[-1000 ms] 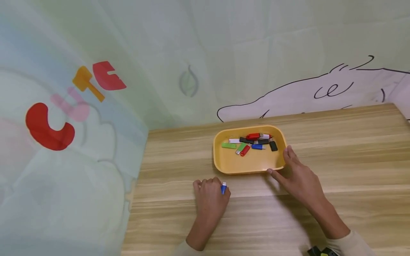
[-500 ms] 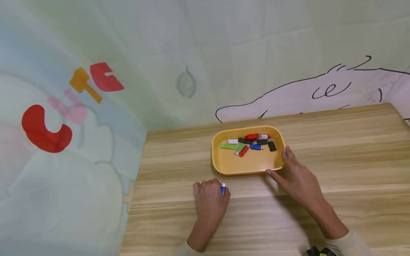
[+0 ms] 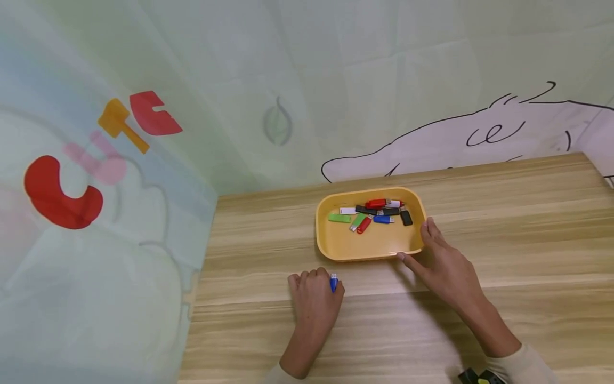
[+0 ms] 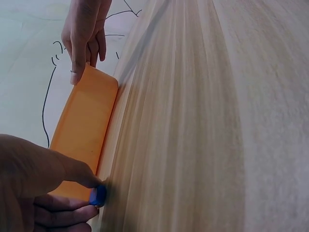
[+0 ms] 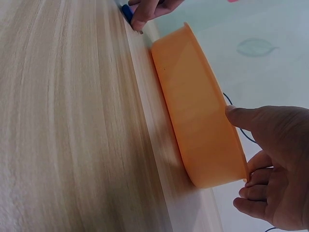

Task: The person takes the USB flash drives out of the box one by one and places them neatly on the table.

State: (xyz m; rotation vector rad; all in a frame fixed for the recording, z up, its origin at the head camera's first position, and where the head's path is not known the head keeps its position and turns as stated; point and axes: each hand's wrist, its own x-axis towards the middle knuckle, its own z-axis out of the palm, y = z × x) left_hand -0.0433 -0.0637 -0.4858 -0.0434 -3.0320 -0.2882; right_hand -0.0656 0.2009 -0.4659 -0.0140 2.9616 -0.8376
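Note:
Between thumb and fingers my left hand (image 3: 314,298) pinches a blue USB stick (image 3: 333,282), its metal plug pointing up toward the tray. The stick stands close over the table, in front of the tray's near left corner; in the left wrist view the blue body (image 4: 98,195) shows at the thumb tip. A yellow tray (image 3: 364,250) holds several USB sticks, among them a green one (image 3: 339,218), a red one (image 3: 364,224) and a blue one (image 3: 383,219). My right hand (image 3: 451,272) touches the tray's near right corner, thumb on the near rim, extended fingers along the right side.
The wood-grain table (image 3: 527,224) runs back to a printed cloth backdrop (image 3: 336,96). A dark device (image 3: 475,376) sits at the right sleeve. Another cloth (image 3: 105,266) with coloured letters hangs along the left side.
Both hands keep their places at the tray and on the blue USB stick. The whole head view has shifted very slightly.

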